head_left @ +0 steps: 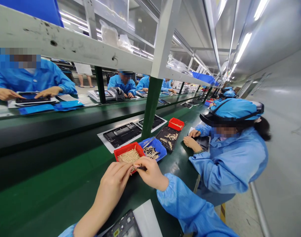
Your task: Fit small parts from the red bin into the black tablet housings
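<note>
A red tray [120, 150] full of thin tan strips [129, 156] stands on the green bench. My left hand [114, 182] reaches to its near edge with fingers pinched on one of the strips. My right hand [151, 172] is beside it, fingers closed on a thin dark tool that points toward my left fingertips. A blue tray [159, 147] with more strips and tweezers lies just right of the red tray. A black device frame [123, 227] on a white sheet lies under my left forearm.
A green post [150, 108] rises behind the trays. Black frames on white sheets [122, 134] ride the dark belt. A co-worker in blue [229, 154] sits at my right beside a black tray [168, 137] and a second red tray [176, 124]. Other workers sit across the belt.
</note>
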`<state>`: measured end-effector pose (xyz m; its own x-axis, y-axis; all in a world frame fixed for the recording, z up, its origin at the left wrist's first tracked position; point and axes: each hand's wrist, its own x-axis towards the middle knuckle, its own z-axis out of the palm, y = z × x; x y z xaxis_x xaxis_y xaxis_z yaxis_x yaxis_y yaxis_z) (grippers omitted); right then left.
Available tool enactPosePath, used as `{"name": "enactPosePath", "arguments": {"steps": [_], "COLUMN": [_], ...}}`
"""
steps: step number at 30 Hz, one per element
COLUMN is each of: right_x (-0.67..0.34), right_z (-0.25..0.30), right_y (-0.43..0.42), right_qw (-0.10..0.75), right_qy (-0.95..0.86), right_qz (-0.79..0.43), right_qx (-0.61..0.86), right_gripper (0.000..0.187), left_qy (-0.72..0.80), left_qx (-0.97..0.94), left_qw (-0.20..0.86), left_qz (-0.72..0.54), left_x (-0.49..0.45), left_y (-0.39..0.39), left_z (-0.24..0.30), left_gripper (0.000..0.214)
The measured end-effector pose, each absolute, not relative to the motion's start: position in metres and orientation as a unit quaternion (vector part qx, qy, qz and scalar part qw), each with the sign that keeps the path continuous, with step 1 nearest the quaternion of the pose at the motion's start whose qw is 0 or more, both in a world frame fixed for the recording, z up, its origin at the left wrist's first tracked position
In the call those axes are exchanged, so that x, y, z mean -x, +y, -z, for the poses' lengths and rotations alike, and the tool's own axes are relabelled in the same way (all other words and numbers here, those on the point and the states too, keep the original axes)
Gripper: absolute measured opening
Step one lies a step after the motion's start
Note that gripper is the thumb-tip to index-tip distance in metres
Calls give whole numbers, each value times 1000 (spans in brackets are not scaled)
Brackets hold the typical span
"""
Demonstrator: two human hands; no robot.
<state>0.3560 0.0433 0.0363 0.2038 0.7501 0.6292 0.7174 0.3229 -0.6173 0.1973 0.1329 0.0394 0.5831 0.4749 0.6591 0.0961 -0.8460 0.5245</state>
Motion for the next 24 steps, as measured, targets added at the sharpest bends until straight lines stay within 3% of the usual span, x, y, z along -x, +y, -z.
{"name": "enactPosePath", "arguments": {"steps": [6,13,16,24], "right_x": [-355,-378,-389,-376], "right_z": [-39,-60,-66,-77], "right_y": [43,35,29,27], "right_qw": [510,651,687,594], "right_qy": [-632,-446,-401,-494], "right_qz": [-10,-151,-154,-8], "right_qx": [583,596,585,634], "right_gripper": [12,21,27,17], "left_qy": [190,259,249,237], "left_qx": [-861,-851,-860,-828], "left_qw": [233,237,240,307], "left_qz": [-411,-392,-376,-405], "left_x": [-203,-229,-243,-230], "left_y": [138,164,174,148], "left_z": [-45,-46,-46,-70], "left_gripper": [23,26,26,31]}}
